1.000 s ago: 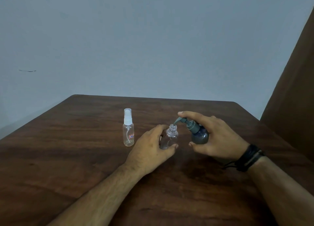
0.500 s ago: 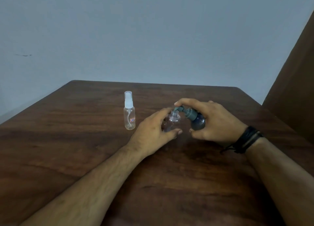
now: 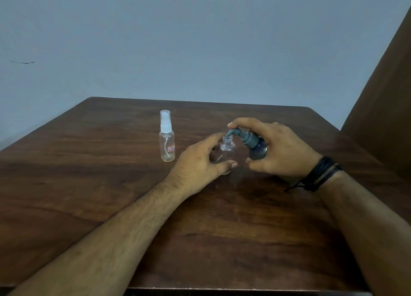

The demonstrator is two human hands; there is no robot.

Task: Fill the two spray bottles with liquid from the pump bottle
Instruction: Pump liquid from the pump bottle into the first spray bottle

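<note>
left hand [image 3: 201, 162] grips the uncapped spray bottle [image 3: 225, 150] on the desk [image 3: 89, 184], right hand [image 3: 278, 149] grips the tilted pump bottle [image 3: 255, 147], nozzle at its mouth, capped spray bottle [image 3: 166, 140] standing apart.

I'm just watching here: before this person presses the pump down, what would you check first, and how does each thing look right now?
1. Open bottle uncapped: ok, its threaded neck is bare.
2. Pump spout over that neck: ok, the tip of the pump bottle sits at the opening.
3. Open bottle steadied: ok, the left hand holds it on the table.
4. Pump bottle gripped: ok, the right hand wraps it, forefinger on the pump head.
5. Liquid level in the open bottle: cannot tell, the hand hides most of it.
6. Second spray bottle ready: not ok, it stands apart with its white sprayer on.
</note>
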